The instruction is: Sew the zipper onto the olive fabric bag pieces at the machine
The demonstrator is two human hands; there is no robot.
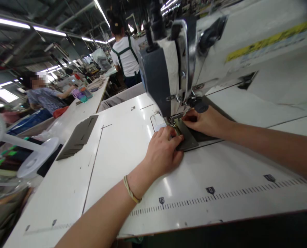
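A dark olive-grey fabric piece (188,136) lies under the needle area of a sewing machine (158,72). My left hand (164,150), with a band on its wrist, has its curled fingers on the left edge of the fabric, beside the presser foot. On the right of the needle, my right hand (204,121) pinches the fabric, thumb and fingers together. More dark fabric extends beneath and behind my right hand. The fingertips of both hands are close to the presser foot, which partly hides the stitching spot.
A stack of grey-green cut pieces (79,137) lies on the left of the white table (117,165). A printed ruler scale runs along the front edge. A white fan (37,155) stands at the far left. Two people (127,55) are farther back, near another table.
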